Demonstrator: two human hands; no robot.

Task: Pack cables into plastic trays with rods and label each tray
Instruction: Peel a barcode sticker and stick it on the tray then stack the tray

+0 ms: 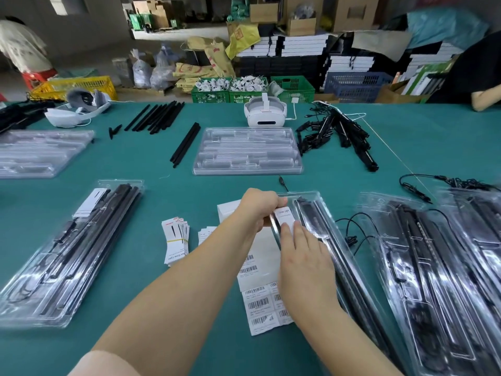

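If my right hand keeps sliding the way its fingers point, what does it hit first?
Probably the left hand: the right hand lies flat on the tray, fingertips on the white label that the left hand pinches.

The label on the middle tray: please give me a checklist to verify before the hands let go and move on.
1. Label lies on the tray: ok.
2. Right hand presses it with flat fingers: ok.
3. Left hand grips the tray's top edge to steady it: ok.
4. Label stuck flat, no bubbles: cannot tell, fingers cover its lower part.
5. Rods inside the tray: ok; cable inside: cannot tell.
6. Barcode sheet close by for the next tray: ok.
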